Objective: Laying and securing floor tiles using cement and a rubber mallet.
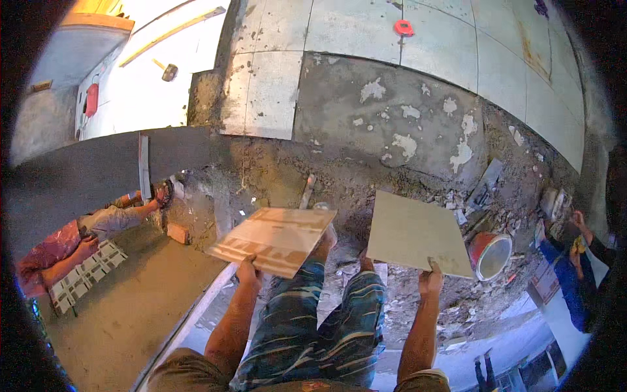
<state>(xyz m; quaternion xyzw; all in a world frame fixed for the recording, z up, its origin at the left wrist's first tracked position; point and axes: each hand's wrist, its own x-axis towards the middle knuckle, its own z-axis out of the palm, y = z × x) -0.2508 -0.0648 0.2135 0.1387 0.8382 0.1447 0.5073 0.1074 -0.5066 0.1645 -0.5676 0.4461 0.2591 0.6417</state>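
Note:
My left hand (248, 272) grips the near edge of a square tile (281, 236), whose upper face is orange-tan with pale streaks. It is held out in front of my left leg. In my right hand (430, 281) is a second square tile (415, 234), plain grey-beige, gripped at its near right edge. The two tiles are apart, with a gap between them over the rubble. Both sets of fingers are closed on the edges, partly hidden beneath the tiles. A red-and-white bucket (492, 257) stands just right of the second tile.
Broken rubble (450, 307) covers the ground around my feet. Ahead lies a grey mortar bed (385, 108) beside laid pale tiles (353, 29) carrying a red tape measure (403, 28). A mallet (169, 72) lies far left. People work at left (72, 245) and right (571, 274); a brick (177, 233) sits left.

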